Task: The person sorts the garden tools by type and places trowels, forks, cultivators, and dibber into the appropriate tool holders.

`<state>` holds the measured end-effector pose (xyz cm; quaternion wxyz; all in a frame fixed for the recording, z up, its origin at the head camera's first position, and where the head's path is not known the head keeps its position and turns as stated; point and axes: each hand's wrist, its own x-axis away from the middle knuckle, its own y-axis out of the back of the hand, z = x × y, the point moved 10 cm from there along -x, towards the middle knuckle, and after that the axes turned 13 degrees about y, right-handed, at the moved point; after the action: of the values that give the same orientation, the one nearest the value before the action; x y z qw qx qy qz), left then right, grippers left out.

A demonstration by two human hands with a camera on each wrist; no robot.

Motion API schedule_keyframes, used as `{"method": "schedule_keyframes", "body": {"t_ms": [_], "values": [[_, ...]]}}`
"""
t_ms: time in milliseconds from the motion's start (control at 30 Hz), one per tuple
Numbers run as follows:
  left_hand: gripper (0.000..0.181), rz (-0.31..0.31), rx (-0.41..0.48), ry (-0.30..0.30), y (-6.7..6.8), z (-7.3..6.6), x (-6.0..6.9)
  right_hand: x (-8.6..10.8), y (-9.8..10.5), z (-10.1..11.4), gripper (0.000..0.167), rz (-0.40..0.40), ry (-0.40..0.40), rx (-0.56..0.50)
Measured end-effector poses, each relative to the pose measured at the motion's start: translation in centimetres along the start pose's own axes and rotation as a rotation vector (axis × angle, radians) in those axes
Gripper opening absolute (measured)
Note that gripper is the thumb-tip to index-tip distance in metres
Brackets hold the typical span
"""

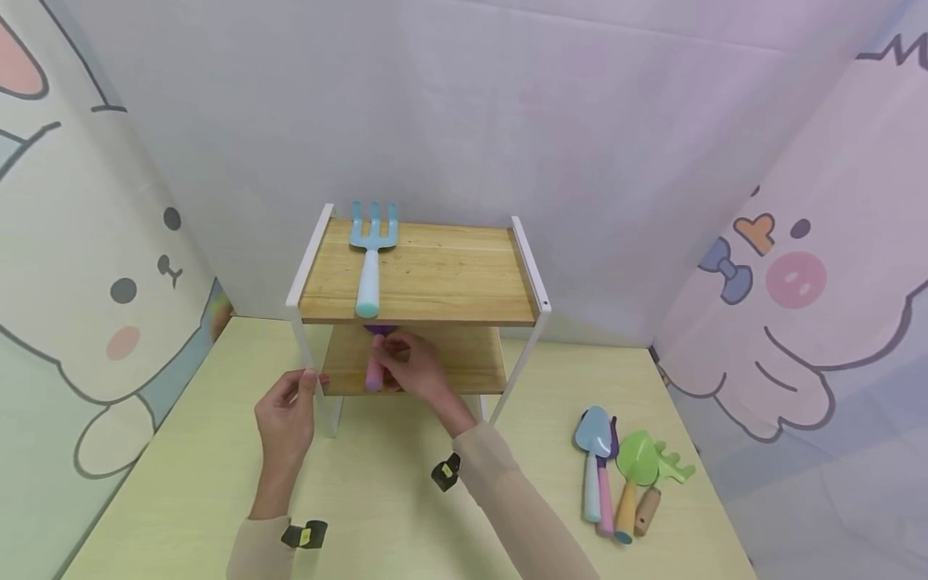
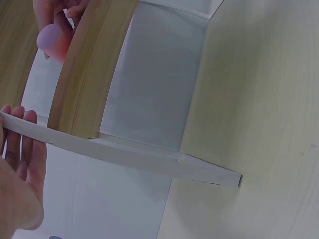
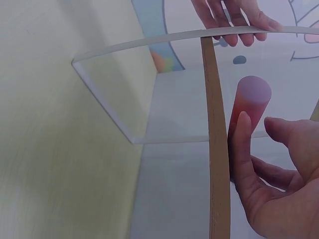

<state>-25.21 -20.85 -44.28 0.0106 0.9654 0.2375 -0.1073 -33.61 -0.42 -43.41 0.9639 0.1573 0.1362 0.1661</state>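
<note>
On the lower shelf lies a garden tool with a pink handle point(image 1: 374, 366); the upper board hides most of its purple head. My right hand point(image 1: 415, 366) is at this handle. One finger touches it, while the thumb stands a little apart from it in the right wrist view. My left hand point(image 1: 286, 415) holds the white side post point(image 2: 124, 154) of the two-tier shelf, fingers behind it. A light blue hand fork point(image 1: 369, 278) lies on the upper board point(image 1: 457, 274), tines toward the back.
Several garden tools lie on the table at the right: a blue trowel point(image 1: 594, 435), a pink-handled tool point(image 1: 606, 499) with a purple head under it, a green trowel point(image 1: 638, 459) and a green rake point(image 1: 674, 466). A grey-white curtain point(image 1: 464, 121) hangs behind the shelf.
</note>
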Motion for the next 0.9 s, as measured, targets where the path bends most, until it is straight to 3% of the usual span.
{"method": "schedule_keyframes", "body": {"t_ms": [300, 433, 567, 700, 900], "values": [[0.017, 0.007, 0.028, 0.010, 0.0, 0.2, -0.1, 0.9, 0.6, 0.5, 0.040, -0.002, 0.060, -0.080], [0.019, 0.009, 0.044, 0.023, -0.1, 0.3, -0.1, 1.5, 1.4, 0.8, 0.042, -0.021, 0.104, -0.003], [0.017, -0.012, 0.048, 0.014, -0.1, 0.3, 0.0, 2.2, 2.1, 1.5, 0.037, -0.031, 0.212, 0.105], [0.013, -0.018, 0.049, -0.018, 0.0, 0.1, 0.1, 3.0, 2.5, 2.0, 0.033, -0.019, 0.312, 0.110], [0.015, -0.008, 0.055, -0.015, 0.1, 0.0, 0.1, 4.1, 3.1, 1.7, 0.035, -0.019, 0.297, 0.038]]}}
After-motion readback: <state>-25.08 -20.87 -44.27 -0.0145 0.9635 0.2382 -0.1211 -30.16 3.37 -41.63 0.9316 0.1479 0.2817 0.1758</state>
